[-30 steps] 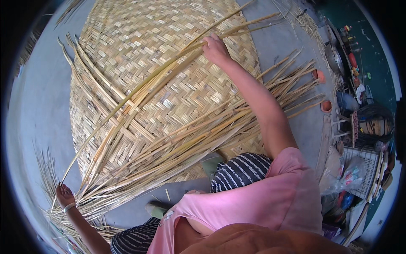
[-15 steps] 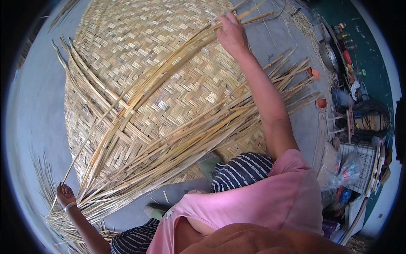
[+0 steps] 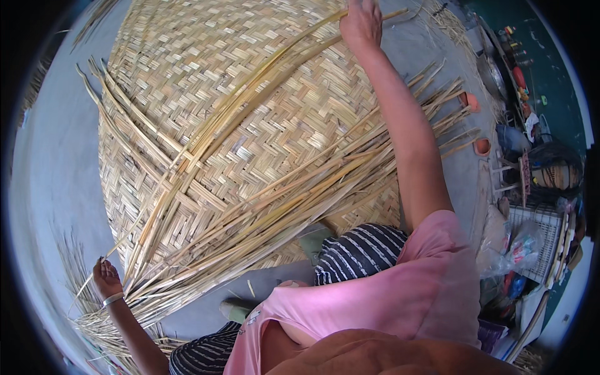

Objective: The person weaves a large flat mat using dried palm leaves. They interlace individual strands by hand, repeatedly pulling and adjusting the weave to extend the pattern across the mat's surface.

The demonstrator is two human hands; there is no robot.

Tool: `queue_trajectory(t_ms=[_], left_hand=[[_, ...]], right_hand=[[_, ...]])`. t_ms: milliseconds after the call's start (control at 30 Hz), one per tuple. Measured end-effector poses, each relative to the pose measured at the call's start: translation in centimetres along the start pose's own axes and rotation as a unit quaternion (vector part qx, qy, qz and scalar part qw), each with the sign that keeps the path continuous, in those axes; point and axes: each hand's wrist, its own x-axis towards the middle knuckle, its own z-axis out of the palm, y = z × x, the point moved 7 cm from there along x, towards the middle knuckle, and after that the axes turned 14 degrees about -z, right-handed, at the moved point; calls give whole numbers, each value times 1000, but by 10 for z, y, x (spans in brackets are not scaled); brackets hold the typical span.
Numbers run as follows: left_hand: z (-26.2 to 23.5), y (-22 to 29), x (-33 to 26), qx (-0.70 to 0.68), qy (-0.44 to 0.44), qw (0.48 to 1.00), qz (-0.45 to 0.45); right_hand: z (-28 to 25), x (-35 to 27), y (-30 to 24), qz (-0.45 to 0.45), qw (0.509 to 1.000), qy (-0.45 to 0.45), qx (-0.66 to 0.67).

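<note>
A large herringbone-woven mat (image 3: 337,94) lies on the floor before me. My right hand (image 3: 364,25) reaches to its far right, closed around the far ends of several long pale strips (image 3: 240,109), which run diagonally across the mat. At the lower left my left hand (image 3: 107,278), with a bangle at the wrist, is closed on the near end of one thin strip. Other upright strips (image 3: 134,137) curve across the mat's left side. A thick bundle of loose strips (image 3: 275,209) lies between me and the weave, its near ends bunched beside my left hand.
My feet in green footwear (image 3: 236,310) rest on the grey floor (image 3: 212,300). Along the right stand small terracotta pots (image 3: 481,147), a little stool (image 3: 522,175), a coil of black cable (image 3: 553,169), a white wire rack (image 3: 537,231) and plastic bags (image 3: 524,247).
My right hand has moved farther away and slightly right with the strips, which have shifted toward the far side. My left hand has risen a little and moved slightly right.
</note>
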Motion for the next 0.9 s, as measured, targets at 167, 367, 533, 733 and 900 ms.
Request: queue_trajectory(t_ms=[167, 367, 533, 733, 900], left_hand=[[-1, -24, 20, -21, 34, 999, 3], [150, -51, -41, -59, -68, 995, 33], [273, -65, -100, -24, -222, 974, 23], [304, -97, -121, -14, -312, 950, -10], [307, -95, -139, 9, -328, 945, -2]], right_hand=[[-76, 65, -29, -108, 990, 89, -21], [44, -22, -109, -131, 934, -333, -4], [-32, -32, -250, -356, 915, -22, 188], [-71, -37, -390, -392, 762, -190, 480], [-63, -55, -428, -371, 668, -353, 540]])
